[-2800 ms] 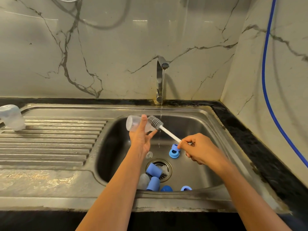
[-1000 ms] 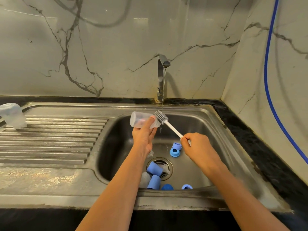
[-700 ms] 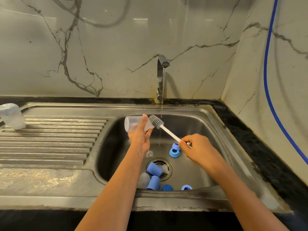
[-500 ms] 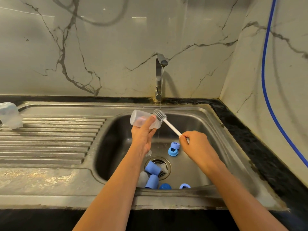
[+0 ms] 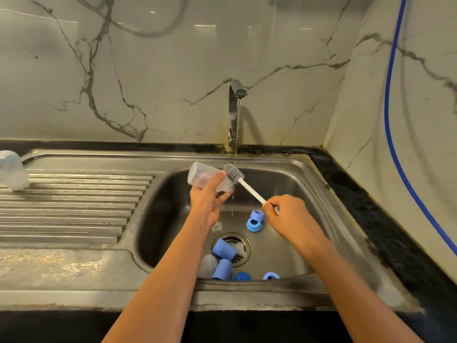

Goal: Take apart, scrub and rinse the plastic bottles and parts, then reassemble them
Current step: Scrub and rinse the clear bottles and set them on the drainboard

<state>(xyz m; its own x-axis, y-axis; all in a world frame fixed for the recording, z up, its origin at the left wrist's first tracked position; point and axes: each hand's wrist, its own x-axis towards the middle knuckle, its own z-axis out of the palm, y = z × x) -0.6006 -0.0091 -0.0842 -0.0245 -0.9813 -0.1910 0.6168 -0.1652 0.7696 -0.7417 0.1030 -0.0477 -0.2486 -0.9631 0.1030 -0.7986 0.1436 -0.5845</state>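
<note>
My left hand (image 5: 209,199) grips a clear plastic bottle (image 5: 200,176) lying sideways over the sink bowl, its mouth pointing right. My right hand (image 5: 286,212) holds the white handle of a bottle brush (image 5: 234,173); the grey bristle head sits at the bottle's mouth, under a thin stream of water from the tap (image 5: 235,115). Several blue caps and rings lie in the bowl: a blue ring (image 5: 254,224), a blue cap (image 5: 222,248) on the drain, another blue cap (image 5: 223,268) near the front wall. A clear part (image 5: 217,227) lies beside my left wrist.
The steel sink (image 5: 319,194) has a ribbed draining board (image 5: 74,206) on the left, where another clear bottle (image 5: 12,173) stands at the far edge. A blue hose (image 5: 393,120) runs down the right marble wall. Black counter borders the sink on the right.
The brush head keeps sliding in and out at the bottle's mouth; the bottle shifts slightly left and right with each stroke. Both hands keep their grip.
</note>
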